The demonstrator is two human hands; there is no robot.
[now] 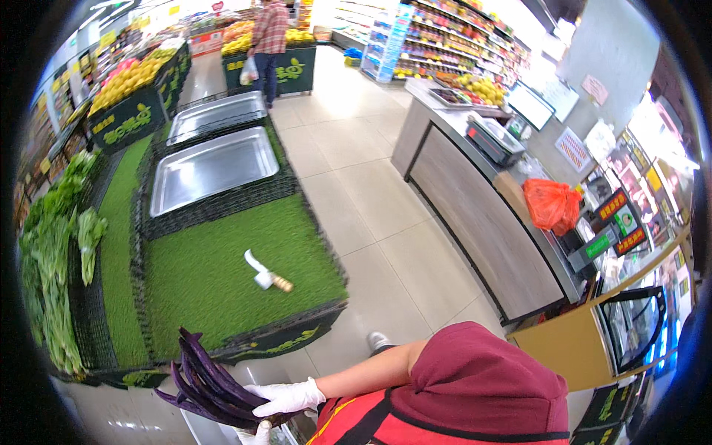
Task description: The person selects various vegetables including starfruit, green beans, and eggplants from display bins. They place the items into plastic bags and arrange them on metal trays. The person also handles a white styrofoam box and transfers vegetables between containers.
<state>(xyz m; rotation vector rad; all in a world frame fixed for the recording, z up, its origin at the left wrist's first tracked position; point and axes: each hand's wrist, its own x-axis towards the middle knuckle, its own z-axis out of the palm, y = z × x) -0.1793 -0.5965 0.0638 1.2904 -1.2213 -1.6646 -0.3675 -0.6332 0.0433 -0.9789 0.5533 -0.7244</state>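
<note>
Several long purple eggplants [208, 384] lie bunched together at the lower left, their stem ends pointing up and left. My right hand [289, 396], in a white glove, grips the bunch near its right end. Just below it, at the picture's bottom edge, my left hand [257, 435], also gloved, holds the underside; part of it is cut off. Beneath the bunch shows part of a metal tray [203, 428]. A knife [267, 272] with a pale wooden handle rests on the green turf mat [206, 289] of the display stand.
Two metal trays [214, 167] [219, 117] stand farther along the display. Leafy greens [50, 261] line its left side. A counter [478, 222] on the right bears a scale [495, 139] and a red plastic bag [550, 206]. A person [270, 50] stands by the fruit display.
</note>
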